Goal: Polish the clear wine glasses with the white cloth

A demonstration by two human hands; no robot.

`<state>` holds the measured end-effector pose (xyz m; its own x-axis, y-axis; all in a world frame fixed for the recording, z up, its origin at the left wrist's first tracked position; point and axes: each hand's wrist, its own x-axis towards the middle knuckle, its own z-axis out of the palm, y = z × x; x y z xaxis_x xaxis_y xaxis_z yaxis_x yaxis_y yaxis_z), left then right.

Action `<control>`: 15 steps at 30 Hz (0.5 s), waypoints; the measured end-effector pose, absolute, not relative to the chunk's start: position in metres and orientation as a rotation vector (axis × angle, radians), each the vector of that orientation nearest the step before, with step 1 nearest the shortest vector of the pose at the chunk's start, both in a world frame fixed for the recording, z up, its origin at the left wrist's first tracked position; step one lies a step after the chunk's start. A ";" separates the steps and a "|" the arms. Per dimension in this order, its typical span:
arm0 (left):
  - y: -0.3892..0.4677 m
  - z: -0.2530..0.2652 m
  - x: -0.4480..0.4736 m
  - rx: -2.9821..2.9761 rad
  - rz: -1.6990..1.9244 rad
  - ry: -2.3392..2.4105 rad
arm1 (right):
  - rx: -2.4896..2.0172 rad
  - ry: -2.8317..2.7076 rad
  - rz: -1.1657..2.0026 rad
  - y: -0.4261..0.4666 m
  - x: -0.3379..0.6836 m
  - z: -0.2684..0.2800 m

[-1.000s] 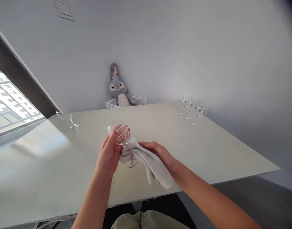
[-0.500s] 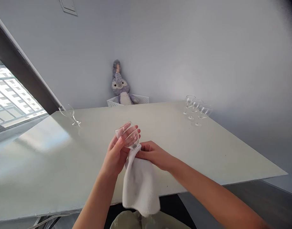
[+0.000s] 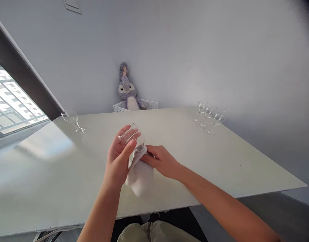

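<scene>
Tilted over the near part of the table is a clear wine glass (image 3: 139, 138), its bowl gripped in my left hand (image 3: 119, 154) with the rim toward the upper left. My right hand (image 3: 160, 160) pinches a white cloth (image 3: 140, 178) around the lower end of the glass. The stem and foot are hidden under the cloth, which hangs down between my hands.
The pale table (image 3: 99, 188) has its front edge close to my lap. Three glasses (image 3: 211, 115) stand together at the back right, and one stemmed glass (image 3: 77, 122) at the far left. A plush rabbit (image 3: 129, 94) sits in a white basket (image 3: 151, 105) behind the table.
Both hands and the glass have moved slightly up and to the left. The hanging cloth has swung up and left, gathering shorter beneath the glass.
</scene>
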<state>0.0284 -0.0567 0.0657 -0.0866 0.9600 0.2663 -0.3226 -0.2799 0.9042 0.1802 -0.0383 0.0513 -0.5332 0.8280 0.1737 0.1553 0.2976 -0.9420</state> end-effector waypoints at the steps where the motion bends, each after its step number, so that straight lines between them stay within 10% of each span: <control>1: -0.057 0.066 0.028 1.107 1.561 0.810 | -0.816 -1.833 1.349 -0.039 0.181 0.048; 15: -0.057 0.083 0.031 1.093 1.846 0.715 | -0.765 -0.851 1.577 -0.045 0.214 0.034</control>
<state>0.0313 -0.0569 0.0832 -0.2546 0.8795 0.4021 -0.3788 -0.4733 0.7953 0.2136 -0.0451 0.0338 -0.1575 0.9871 -0.0286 -0.5175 -0.1072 -0.8489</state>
